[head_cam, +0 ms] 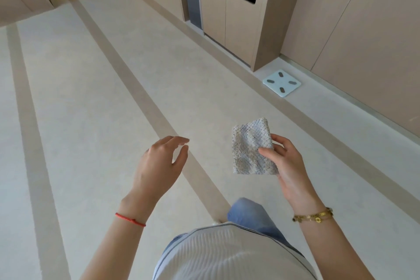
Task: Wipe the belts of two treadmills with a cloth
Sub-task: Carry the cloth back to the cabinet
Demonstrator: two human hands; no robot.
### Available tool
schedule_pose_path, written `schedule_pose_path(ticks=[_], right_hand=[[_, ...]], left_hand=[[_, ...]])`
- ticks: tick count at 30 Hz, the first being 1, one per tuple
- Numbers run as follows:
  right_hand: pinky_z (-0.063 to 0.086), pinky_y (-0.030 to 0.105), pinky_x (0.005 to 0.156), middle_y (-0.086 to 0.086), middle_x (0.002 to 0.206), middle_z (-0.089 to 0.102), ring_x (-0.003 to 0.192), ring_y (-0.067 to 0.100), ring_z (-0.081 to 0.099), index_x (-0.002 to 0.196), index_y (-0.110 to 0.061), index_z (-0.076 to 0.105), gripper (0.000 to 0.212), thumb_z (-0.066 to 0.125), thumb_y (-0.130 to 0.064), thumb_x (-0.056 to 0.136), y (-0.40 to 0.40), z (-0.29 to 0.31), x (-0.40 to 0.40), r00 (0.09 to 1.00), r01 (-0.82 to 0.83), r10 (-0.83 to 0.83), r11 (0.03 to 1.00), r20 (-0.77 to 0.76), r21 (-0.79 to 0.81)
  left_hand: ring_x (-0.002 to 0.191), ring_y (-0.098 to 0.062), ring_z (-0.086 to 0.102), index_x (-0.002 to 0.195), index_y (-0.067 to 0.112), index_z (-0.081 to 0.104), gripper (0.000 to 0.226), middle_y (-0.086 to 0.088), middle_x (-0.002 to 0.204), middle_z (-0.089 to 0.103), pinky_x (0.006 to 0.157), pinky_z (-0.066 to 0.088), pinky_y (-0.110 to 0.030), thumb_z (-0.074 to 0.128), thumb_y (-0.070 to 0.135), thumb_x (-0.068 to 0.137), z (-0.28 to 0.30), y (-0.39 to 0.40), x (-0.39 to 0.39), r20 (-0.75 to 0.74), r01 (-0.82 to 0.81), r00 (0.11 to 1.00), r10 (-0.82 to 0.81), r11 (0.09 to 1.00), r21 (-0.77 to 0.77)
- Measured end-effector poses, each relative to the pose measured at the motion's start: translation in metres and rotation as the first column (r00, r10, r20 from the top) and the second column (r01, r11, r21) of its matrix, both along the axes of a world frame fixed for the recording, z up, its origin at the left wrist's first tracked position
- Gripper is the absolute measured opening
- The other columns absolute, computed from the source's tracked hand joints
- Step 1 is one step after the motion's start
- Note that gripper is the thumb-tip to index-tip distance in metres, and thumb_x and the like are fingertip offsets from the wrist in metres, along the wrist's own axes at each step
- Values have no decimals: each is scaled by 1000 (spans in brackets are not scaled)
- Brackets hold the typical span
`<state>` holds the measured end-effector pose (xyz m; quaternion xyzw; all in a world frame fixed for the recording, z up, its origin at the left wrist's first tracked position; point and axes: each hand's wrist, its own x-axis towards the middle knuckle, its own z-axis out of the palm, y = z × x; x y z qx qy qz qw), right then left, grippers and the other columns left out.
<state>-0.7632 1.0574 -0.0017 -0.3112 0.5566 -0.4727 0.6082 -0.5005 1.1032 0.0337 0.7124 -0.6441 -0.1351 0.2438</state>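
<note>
The right hand (288,166) pinched a folded cloth (252,146) between thumb and fingers, held upright at the right of the scene, its long axis running near to far. The left hand (159,166) hung empty just left of it, fingers loosely spread, apart from the cloth. No treadmill or belt showed anywhere; only pale floor (91,98) lay ahead, so the belts probably had to be reached first
</note>
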Motion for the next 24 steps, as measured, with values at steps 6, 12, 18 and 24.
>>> schedule_pose_path(ticks=[6, 12, 18, 24], right_hand=[[55, 29, 71, 3, 100, 76, 91, 18, 73, 112, -21, 62, 36, 70, -1, 83, -132, -18, 15, 999, 32, -32, 999, 3, 37], [52, 36, 85, 1, 99, 76, 96, 20, 72, 116, -20, 60, 39, 72, -4, 82, -294, -23, 17, 999, 37, -36, 999, -36, 30], [55, 36, 83, 1, 103, 75, 95, 18, 73, 116, -21, 61, 40, 73, -5, 81, -459, -2, 20, 998, -18, 18, 1000, -53, 1], [56, 36, 80, -1, 104, 75, 95, 18, 73, 114, -24, 60, 39, 72, -5, 82, -595, 2, 45, 996, -51, 51, 999, -68, 1]], left_hand=[[56, 2, 46, 115, 23, 72, 23, 10, 108, 70, 69, 42, -24, 57, 27, 98, -11, -149, 14, -26, 42, 999, -42, 999, 8], [61, -4, 51, 116, 21, 71, 23, 8, 109, 70, 73, 52, -32, 56, 25, 99, -16, -312, 20, -47, 37, 998, -37, 999, 1], [47, 1, 39, 113, 20, 72, 21, 7, 107, 72, 67, 47, -27, 58, 23, 97, -7, -474, 29, -67, 26, 997, -31, 997, -78], [60, 18, 51, 112, 21, 73, 21, 7, 105, 72, 63, 36, -9, 59, 22, 97, -7, -600, 48, -66, 21, 997, -26, 997, -78]])
